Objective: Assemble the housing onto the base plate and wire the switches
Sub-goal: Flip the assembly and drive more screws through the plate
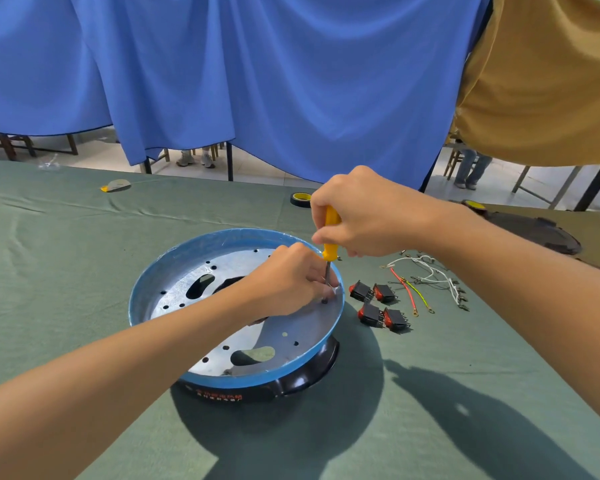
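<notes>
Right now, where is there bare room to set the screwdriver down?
Widest free patch for the screwdriver: green cloth left of the blue-rimmed plate. Also bare: the shadowed cloth on the near side of the plate and switches. Crowded: right of the plate, where switches and wires lie.

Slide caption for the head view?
Right hand holds yellow screwdriver upright on the metal plate; left hand pinches its shaft.

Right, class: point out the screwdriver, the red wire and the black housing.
screwdriver (330,252): head view, lower end of its yellow handle.
red wire (409,295): head view, about mid-length.
black housing (293,382): head view, its near side wall.
</notes>
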Demonstrator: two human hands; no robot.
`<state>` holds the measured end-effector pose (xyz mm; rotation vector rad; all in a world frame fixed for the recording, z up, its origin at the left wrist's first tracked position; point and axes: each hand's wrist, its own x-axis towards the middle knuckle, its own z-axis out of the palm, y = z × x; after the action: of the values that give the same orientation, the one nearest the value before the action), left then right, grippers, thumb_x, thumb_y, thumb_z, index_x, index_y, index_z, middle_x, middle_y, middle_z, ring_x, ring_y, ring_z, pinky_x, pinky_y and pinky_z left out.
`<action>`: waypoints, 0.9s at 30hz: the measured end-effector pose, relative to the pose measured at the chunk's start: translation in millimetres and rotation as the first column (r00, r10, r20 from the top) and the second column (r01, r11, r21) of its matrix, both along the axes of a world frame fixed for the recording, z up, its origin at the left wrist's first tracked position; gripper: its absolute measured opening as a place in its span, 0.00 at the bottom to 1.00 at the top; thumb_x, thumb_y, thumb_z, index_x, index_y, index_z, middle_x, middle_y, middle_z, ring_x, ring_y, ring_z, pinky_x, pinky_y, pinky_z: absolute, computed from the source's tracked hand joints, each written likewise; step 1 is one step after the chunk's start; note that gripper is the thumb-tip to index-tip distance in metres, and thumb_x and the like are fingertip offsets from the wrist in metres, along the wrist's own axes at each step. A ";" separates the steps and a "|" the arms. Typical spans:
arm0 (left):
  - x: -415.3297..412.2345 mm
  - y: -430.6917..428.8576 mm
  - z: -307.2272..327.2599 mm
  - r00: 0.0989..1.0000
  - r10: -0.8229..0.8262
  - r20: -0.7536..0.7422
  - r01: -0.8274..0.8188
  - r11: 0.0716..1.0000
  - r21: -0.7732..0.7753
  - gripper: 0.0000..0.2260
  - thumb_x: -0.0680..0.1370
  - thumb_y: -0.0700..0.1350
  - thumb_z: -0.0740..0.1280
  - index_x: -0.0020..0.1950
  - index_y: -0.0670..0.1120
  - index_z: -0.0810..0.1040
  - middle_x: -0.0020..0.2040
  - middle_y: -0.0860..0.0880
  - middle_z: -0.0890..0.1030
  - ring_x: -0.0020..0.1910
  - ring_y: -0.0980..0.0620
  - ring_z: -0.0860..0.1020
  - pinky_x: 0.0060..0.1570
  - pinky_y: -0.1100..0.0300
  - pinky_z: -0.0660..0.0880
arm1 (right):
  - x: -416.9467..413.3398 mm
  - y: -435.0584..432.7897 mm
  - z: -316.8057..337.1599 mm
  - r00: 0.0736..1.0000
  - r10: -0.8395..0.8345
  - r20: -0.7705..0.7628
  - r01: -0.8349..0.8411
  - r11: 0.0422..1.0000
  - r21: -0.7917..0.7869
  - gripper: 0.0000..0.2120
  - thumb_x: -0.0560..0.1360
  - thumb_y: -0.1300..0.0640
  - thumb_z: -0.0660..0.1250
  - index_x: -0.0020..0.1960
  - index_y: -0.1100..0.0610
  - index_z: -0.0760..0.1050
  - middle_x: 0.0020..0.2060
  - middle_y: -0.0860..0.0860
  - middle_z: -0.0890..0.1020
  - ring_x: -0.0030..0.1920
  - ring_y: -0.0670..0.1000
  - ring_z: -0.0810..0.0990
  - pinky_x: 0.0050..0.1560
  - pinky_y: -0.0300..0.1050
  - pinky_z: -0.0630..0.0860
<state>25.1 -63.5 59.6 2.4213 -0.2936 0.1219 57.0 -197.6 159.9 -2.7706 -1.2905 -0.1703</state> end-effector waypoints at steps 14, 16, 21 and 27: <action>0.4 1.0 -7.9 0.989 0.120 0.083 -0.118 0.993 -0.030 0.07 0.71 0.49 0.76 0.35 0.49 0.85 0.31 0.53 0.82 0.32 0.56 0.75 0.33 0.66 0.69 | 6.9 6.9 -5.8 0.993 -0.072 0.093 0.075 0.997 -0.028 0.18 0.75 0.42 0.67 0.34 0.51 0.65 0.36 0.50 0.69 0.43 0.56 0.74 0.33 0.46 0.67; 0.8 0.1 -7.1 0.988 0.124 0.091 -0.121 0.992 -0.031 0.06 0.72 0.47 0.76 0.35 0.51 0.85 0.27 0.59 0.79 0.32 0.59 0.75 0.33 0.71 0.67 | 8.4 7.1 -7.7 0.995 -0.083 0.062 0.087 0.994 -0.058 0.19 0.76 0.40 0.65 0.36 0.52 0.65 0.36 0.50 0.68 0.44 0.57 0.74 0.36 0.47 0.67; 2.4 1.5 -1.0 0.999 0.026 0.029 -0.026 1.000 0.005 0.05 0.73 0.42 0.74 0.38 0.47 0.86 0.34 0.54 0.84 0.34 0.63 0.77 0.36 0.73 0.70 | 4.8 1.8 0.7 0.999 0.048 0.019 -0.047 0.997 -0.062 0.08 0.75 0.50 0.70 0.41 0.49 0.72 0.36 0.41 0.71 0.37 0.41 0.70 0.35 0.42 0.69; 4.7 -1.0 -6.2 0.988 0.113 0.107 -0.111 0.994 -0.018 0.10 0.72 0.46 0.76 0.32 0.55 0.82 0.32 0.55 0.83 0.33 0.60 0.75 0.36 0.69 0.69 | 8.3 7.1 -6.0 0.996 -0.062 0.069 0.067 0.995 -0.078 0.17 0.77 0.42 0.65 0.40 0.55 0.72 0.39 0.53 0.74 0.43 0.56 0.76 0.36 0.47 0.71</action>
<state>29.8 -64.6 53.4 2.4236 -0.2043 0.3042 65.3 -190.4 154.0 -2.9001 -1.2494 -0.2215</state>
